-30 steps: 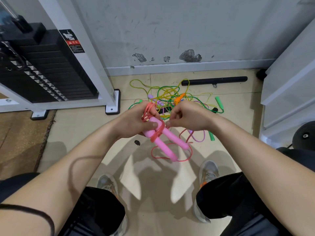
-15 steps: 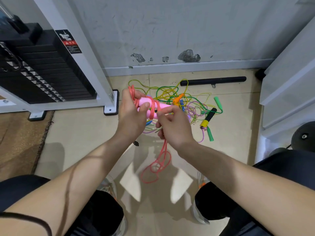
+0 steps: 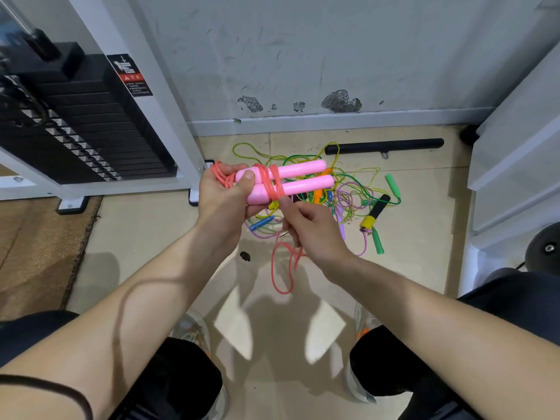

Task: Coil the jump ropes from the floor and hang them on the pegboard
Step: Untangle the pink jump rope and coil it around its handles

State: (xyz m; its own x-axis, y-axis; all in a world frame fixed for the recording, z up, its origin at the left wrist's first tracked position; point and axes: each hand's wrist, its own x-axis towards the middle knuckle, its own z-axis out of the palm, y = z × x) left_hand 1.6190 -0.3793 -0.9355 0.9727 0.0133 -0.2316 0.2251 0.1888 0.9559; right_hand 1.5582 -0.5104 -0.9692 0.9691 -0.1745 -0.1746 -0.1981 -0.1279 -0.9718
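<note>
My left hand (image 3: 225, 195) grips the two pink handles (image 3: 298, 180) of a jump rope, held side by side and pointing right, with red cord loops bunched in the palm. Several turns of the red cord (image 3: 272, 183) wrap around both handles. My right hand (image 3: 306, 228) pinches the same cord just below the handles, and a loose loop of it (image 3: 280, 268) hangs down toward the floor. Behind the hands, a tangled pile of other jump ropes (image 3: 348, 189) in green, yellow, purple and orange lies on the tile floor. No pegboard is in view.
A weight-stack machine (image 3: 91, 125) with a white frame stands at the left, on a brown mat (image 3: 36, 247). A black bar (image 3: 385, 145) lies along the wall. White shelving (image 3: 515, 153) closes the right side. My knees and shoes are at the bottom.
The handles have swung up to lie horizontal, pointing right, and more cord is wound round them. My right hand has dropped below the handles, and the hanging loop has become shorter.
</note>
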